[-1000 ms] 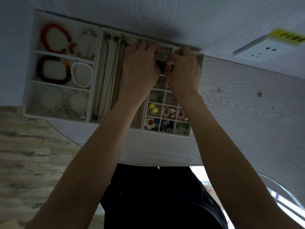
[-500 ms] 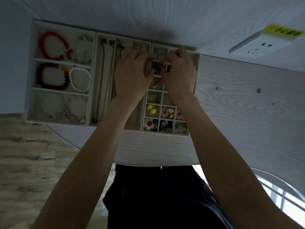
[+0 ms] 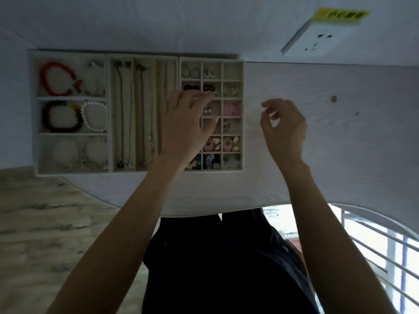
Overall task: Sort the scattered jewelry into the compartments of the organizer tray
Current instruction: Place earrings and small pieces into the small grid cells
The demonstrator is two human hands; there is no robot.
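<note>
Right hand off jewelry-filled tray

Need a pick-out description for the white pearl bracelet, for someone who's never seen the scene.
Find the organizer tray on the table; take its leftmost section, middle compartment. Two bracelets lie there side by side: the pearl bracelet is the right one, a ring of round white beads, unlike the dark red bracelet beside it.

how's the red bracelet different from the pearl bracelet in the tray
The red bracelet is bright red and lies in the far-left compartment; the pearl bracelet is white, in the compartment below it. The red one makes a wider loop; the pearl one a tighter ring beside a dark bracelet. Both are beaded and lie flat.
</note>
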